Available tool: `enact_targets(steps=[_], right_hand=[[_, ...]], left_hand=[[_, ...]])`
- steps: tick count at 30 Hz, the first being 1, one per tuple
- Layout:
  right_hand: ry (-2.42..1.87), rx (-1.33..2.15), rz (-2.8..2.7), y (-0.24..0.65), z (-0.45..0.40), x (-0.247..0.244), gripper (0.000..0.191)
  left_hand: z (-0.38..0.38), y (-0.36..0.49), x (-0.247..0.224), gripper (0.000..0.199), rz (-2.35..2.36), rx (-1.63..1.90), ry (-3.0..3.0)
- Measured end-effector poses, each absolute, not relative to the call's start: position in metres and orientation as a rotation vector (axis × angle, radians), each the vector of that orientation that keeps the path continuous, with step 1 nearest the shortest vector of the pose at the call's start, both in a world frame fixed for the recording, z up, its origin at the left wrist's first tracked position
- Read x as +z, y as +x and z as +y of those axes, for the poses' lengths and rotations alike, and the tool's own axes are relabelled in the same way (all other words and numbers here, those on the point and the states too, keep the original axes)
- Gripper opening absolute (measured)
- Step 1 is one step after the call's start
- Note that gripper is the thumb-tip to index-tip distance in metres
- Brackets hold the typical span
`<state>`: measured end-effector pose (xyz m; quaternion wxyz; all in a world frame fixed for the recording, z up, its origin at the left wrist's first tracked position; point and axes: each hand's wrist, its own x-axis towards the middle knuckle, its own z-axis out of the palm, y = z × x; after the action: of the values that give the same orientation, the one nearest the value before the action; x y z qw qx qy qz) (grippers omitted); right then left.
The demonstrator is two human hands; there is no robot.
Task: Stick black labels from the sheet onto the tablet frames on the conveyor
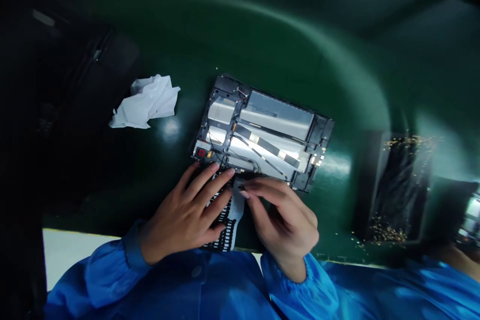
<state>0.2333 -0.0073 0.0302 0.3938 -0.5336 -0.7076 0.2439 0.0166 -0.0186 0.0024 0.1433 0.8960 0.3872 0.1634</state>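
An opened device [270, 145] with silver panels, black cables and a dark frame lies tilted on the green table. Below its lower left edge is a light sheet [235, 210] carrying rows of small black strips. My left hand [187, 210] lies over this sheet with fingers spread, its fingertips reaching the device's lower edge. Thumb and index finger of my right hand [283, 215] are pinched together at the sheet's upper right part, just under the device. What they pinch is too small to name.
Crumpled white paper [148, 102] lies left of the device on the green table [262, 40]. To the right is a dark tray [401, 190] with small gold-coloured bits around it. Dark equipment stands far left; another person's blue sleeve [423, 285] shows at lower right.
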Motion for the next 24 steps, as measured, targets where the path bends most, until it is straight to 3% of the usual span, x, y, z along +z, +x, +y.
enact_targets(steps=[8, 24], right_hand=[[-1.406, 0.641, -1.773, 0.231, -0.036, 0.012, 0.024], [-1.381, 0.449, -1.806, 0.231, 0.001, 0.030, 0.033]], left_hand=[[-0.020, 0.015, 0.000, 0.066, 1.115, 0.401, 2.613], [-0.019, 0.016, 0.002, 0.063, 1.122, 0.409, 2.614]])
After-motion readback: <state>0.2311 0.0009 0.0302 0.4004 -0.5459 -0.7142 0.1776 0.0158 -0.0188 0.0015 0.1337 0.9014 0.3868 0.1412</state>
